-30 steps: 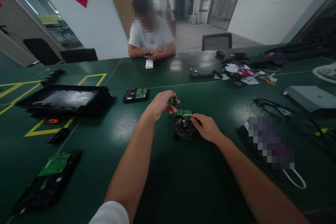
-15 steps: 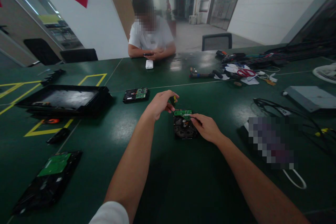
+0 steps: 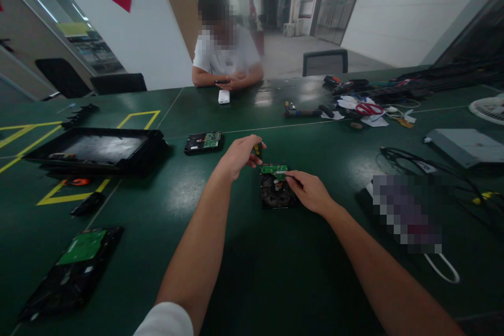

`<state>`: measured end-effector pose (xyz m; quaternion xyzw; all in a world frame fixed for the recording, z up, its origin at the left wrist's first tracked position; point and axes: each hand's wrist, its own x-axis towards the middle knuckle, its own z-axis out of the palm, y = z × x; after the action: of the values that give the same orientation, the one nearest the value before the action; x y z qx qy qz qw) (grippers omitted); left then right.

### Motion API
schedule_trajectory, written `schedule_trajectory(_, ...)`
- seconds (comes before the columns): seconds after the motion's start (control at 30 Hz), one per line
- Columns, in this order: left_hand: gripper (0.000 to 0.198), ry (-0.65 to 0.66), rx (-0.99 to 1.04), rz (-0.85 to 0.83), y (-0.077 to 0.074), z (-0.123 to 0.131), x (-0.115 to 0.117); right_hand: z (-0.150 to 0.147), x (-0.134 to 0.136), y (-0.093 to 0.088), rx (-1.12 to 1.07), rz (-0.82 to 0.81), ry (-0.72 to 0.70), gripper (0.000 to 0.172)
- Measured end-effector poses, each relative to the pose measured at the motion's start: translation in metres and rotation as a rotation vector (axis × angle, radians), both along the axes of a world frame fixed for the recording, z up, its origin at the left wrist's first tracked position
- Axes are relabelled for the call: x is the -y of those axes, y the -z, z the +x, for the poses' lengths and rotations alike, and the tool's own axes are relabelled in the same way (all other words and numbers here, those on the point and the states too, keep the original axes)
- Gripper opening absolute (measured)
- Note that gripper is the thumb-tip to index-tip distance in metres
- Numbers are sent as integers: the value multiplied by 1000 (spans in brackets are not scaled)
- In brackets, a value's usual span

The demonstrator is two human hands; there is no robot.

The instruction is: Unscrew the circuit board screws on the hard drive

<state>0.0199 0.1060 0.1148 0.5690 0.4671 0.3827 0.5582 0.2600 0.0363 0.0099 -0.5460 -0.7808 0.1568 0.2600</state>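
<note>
In front of me a hard drive (image 3: 276,194) lies on the green table, its underside up, with a green circuit board (image 3: 271,169) across the far end. My left hand (image 3: 242,156) is curled above that far end, holding a short black-and-yellow tool that looks like a screwdriver (image 3: 257,149). Fingers hide much of the tool, and I cannot see whether its tip touches the drive. At the right side of the drive is my right hand (image 3: 309,189), its thumb and fingers closed on the edge beside the board.
A second hard drive (image 3: 203,143) lies beyond my left forearm, and a third (image 3: 73,273) at the near left. Black trays (image 3: 98,149) stand left. A metal box (image 3: 466,147), cables (image 3: 409,160) and a blurred-out item (image 3: 407,215) are right. Across the table sits a person (image 3: 228,58).
The black-and-yellow tool has shifted slightly left and turned between my left fingers. My right hand and the hard drive stay where they were.
</note>
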Motion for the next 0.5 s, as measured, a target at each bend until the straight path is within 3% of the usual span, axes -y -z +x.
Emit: schedule_trajectory(0.5, 31, -12, -59, 48, -3, 1, 2, 1, 0, 1, -6, 9, -7, 36)
